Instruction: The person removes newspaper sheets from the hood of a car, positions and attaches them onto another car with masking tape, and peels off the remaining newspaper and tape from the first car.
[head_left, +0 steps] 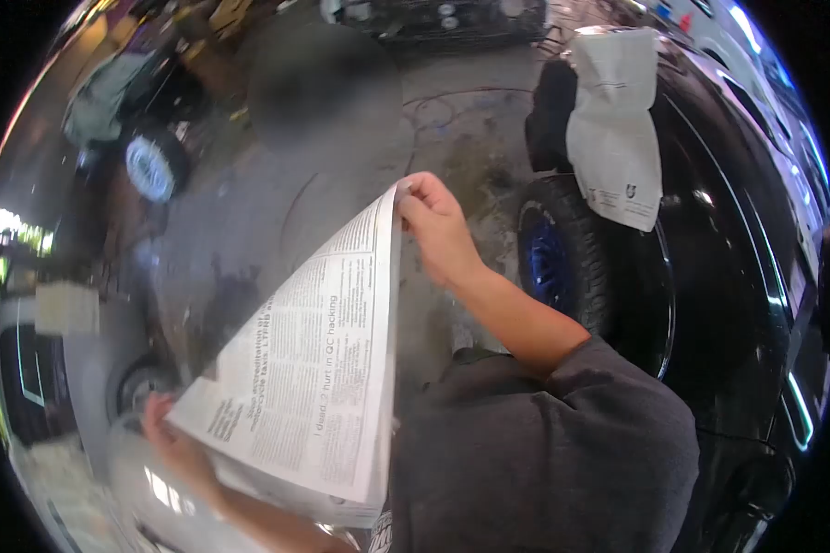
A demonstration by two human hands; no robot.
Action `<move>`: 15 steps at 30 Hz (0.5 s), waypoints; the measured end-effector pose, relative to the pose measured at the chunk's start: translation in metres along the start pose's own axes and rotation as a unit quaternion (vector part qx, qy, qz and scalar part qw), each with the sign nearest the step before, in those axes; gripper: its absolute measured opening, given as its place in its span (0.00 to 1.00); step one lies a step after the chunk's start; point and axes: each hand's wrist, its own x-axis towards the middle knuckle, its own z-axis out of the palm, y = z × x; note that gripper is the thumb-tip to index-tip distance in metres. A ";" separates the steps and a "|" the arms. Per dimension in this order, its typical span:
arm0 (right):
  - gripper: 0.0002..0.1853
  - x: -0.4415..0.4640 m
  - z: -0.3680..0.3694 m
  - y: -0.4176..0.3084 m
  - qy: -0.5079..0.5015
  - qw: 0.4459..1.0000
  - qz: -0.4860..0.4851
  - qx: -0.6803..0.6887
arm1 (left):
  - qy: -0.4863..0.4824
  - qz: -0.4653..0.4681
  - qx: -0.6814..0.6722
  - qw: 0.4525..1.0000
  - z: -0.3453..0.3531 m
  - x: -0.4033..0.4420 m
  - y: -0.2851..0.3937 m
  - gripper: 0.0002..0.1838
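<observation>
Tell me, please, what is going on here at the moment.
A person is holding up a newspaper beside a dark, shiny vehicle. The right hand pinches the newspaper's top corner; the left hand is at the lower-left corner, too blurred to show its grip. Another sheet of paper lies over the vehicle, near a blue-rimmed wheel.

newspaper [332, 369] — matt paper | car panel [710, 249] — smooth, glossy | matt cloth shirt [544, 452]
</observation>
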 end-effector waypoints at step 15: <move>0.05 0.241 -0.009 -0.042 0.044 0.856 -0.390 -0.336 | 0.049 -0.125 -0.323 0.937 0.358 0.190 0.070 0.24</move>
